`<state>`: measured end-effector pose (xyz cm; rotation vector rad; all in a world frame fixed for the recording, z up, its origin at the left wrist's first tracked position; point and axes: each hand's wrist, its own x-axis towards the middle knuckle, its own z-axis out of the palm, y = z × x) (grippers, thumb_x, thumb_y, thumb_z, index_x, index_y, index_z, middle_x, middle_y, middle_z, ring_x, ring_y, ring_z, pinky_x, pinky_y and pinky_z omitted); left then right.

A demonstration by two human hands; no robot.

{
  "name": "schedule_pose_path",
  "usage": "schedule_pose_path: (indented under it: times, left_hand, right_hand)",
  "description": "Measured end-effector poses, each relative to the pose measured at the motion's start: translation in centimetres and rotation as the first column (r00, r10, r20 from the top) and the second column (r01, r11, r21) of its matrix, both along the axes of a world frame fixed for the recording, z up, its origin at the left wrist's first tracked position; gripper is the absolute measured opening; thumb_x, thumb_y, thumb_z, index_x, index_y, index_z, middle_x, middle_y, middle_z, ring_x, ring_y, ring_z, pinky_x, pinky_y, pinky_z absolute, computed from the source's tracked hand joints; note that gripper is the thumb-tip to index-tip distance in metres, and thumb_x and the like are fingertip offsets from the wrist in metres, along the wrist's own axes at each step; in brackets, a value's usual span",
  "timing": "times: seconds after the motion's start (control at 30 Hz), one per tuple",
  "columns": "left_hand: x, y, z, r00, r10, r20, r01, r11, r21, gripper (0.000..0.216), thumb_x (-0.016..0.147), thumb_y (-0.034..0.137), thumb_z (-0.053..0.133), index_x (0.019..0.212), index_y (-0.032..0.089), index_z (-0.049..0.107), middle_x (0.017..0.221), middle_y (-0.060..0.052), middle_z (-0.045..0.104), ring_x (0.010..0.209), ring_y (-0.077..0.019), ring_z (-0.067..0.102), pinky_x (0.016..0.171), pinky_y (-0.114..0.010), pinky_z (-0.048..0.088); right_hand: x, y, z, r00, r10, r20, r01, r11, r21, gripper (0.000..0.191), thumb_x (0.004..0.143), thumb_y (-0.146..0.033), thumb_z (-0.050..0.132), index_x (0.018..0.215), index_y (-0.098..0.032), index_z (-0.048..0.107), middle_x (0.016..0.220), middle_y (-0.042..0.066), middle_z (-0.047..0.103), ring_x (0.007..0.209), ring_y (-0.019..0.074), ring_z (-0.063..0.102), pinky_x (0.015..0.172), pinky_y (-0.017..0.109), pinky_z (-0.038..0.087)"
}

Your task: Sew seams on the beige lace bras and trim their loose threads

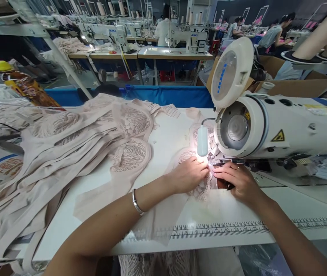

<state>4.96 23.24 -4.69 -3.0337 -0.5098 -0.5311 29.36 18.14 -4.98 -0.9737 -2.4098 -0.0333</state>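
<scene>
Head view, from the left: what comes first?

– A bottle [34, 88] with a yellow cap, slanting in the picture. Next comes a big pile of beige lace garments [74, 142], its long straps spreading toward the near edge of the white table [166, 134].

– And the left hand?

– The left hand [190, 174], with a silver bracelet [135, 203] at the wrist, lies palm down on a lace piece [202, 189]. Its fingers are close together, bent near the tips.

– Pinching anything?

– I can't tell; their undersides are hidden.

– Where exactly is that lace piece?

– On the table, partly under the left hand, its scalloped edge showing between the two hands. A small lamp [202, 141] sits just beyond the fingertips, and its glare washes out the detail.

– Now the right hand.

– The right hand [238, 180] reaches leftward, fingers stretched and slightly apart, a ring on one. The tips meet the lace piece's right side, close to the left fingertips. Whether thumb and finger pinch it, I can't tell.

– What's beyond it?

– A white sewing machine [290, 126], its round end cover [234, 73] swung open. A ruler strip [318, 222] passes beneath the right forearm, and thread cones [318, 34] fill the upper right corner.
</scene>
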Motion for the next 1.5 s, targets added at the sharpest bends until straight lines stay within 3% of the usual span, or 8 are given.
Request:
schedule_pose_path:
  times: [0.17, 0.4, 0.6, 0.8, 0.97, 1.1, 1.27, 1.5]
  left_hand:
    - [-0.1, -0.1, 0.5, 0.999, 0.030, -0.023, -0.030, 1.000, -0.005, 0.023, 0.097, 0.008, 0.043, 0.101, 0.015, 0.065, 0.098, -0.010, 0.065, 0.078, -0.0205, 0.054, 0.066, -0.034, 0.037]
    - [0.1, -0.4, 0.7, 0.999, 0.027, -0.035, -0.027, 1.000, -0.005, 0.023, 0.094, 0.006, 0.041, 0.097, 0.011, 0.064, 0.098, -0.011, 0.065, 0.080, -0.0214, 0.054, 0.069, -0.035, 0.040]
    - [0.0, -0.4, 0.6, 0.998, 0.053, -0.028, -0.053, 0.999, -0.010, 0.022, 0.099, 0.017, 0.043, 0.104, 0.014, 0.064, 0.099, -0.010, 0.065, 0.077, -0.0220, 0.053, 0.065, -0.035, 0.037]
    - [0.0, -0.8, 0.5, 0.994, 0.101, 0.029, -0.101, 0.995, 0.010, 0.019, 0.096, 0.018, 0.049, 0.105, 0.012, 0.064, 0.109, -0.013, 0.065, 0.088, -0.0245, 0.054, 0.072, -0.036, 0.038]
    - [0.1, -0.7, 0.3, 0.999, 0.040, -0.017, -0.040, 0.999, -0.028, 0.025, 0.101, 0.013, 0.040, 0.100, 0.016, 0.064, 0.099, -0.008, 0.067, 0.087, -0.0202, 0.056, 0.080, -0.036, 0.037]
    - [0.1, -0.9, 0.2, 0.996, 0.082, -0.020, -0.083, 0.996, -0.037, 0.020, 0.101, 0.022, 0.046, 0.109, 0.017, 0.063, 0.105, -0.009, 0.067, 0.094, -0.0234, 0.057, 0.079, -0.036, 0.037]
    - [0.5, -1.3, 0.2, 0.990, 0.143, -0.005, -0.143, 0.990, -0.002, 0.018, 0.100, 0.023, 0.049, 0.102, 0.013, 0.063, 0.103, -0.010, 0.066, 0.093, -0.0250, 0.056, 0.081, -0.038, 0.040]
    - [1.0, -1.4, 0.0, 0.996, -0.051, -0.070, 0.046, 0.997, -0.065, 0.027, 0.101, 0.011, 0.038, 0.108, 0.012, 0.063, 0.101, -0.010, 0.066, 0.089, -0.0217, 0.056, 0.076, -0.034, 0.045]
  right_hand:
    - [-0.2, 0.1, -0.1, 1.000, -0.028, 0.014, 0.027, 0.999, 0.031, 0.057, 0.080, 0.005, 0.043, 0.120, -0.026, 0.069, 0.116, 0.003, 0.075, 0.101, 0.0229, 0.068, 0.087, 0.042, 0.056]
    - [-0.4, 0.0, 0.0, 1.000, -0.012, 0.023, 0.010, 0.996, 0.089, 0.041, 0.083, 0.002, 0.049, 0.108, -0.022, 0.070, 0.109, 0.005, 0.076, 0.095, 0.0231, 0.067, 0.079, 0.039, 0.056]
    - [-0.6, 0.0, 0.2, 0.999, -0.013, 0.034, 0.009, 0.993, 0.116, 0.047, 0.081, 0.007, 0.043, 0.112, -0.020, 0.067, 0.112, 0.005, 0.076, 0.099, 0.0227, 0.067, 0.083, 0.039, 0.056]
    - [-0.6, 0.0, 0.2, 0.999, -0.010, 0.037, 0.006, 0.995, 0.104, 0.030, 0.088, -0.003, 0.050, 0.101, -0.021, 0.069, 0.107, 0.006, 0.076, 0.095, 0.0231, 0.066, 0.081, 0.039, 0.055]
    - [-0.4, 0.0, -0.1, 1.000, -0.028, 0.013, 0.027, 0.993, 0.114, 0.033, 0.087, -0.001, 0.048, 0.101, -0.020, 0.070, 0.107, 0.006, 0.076, 0.095, 0.0228, 0.065, 0.078, 0.037, 0.054]
    - [-0.4, -0.1, -0.3, 0.999, -0.035, 0.032, 0.032, 0.995, 0.092, 0.035, 0.086, -0.001, 0.047, 0.102, -0.021, 0.071, 0.106, 0.006, 0.076, 0.094, 0.0228, 0.065, 0.079, 0.037, 0.053]
    - [-0.5, 0.0, -0.2, 1.000, -0.029, 0.009, 0.028, 0.995, 0.098, 0.037, 0.084, 0.001, 0.046, 0.100, -0.022, 0.070, 0.105, 0.006, 0.076, 0.093, 0.0226, 0.065, 0.078, 0.036, 0.053]
    - [-0.4, 0.0, 0.0, 1.000, -0.016, -0.004, 0.016, 0.992, 0.122, 0.033, 0.085, 0.000, 0.047, 0.101, -0.019, 0.069, 0.109, 0.006, 0.077, 0.095, 0.0225, 0.066, 0.077, 0.035, 0.053]
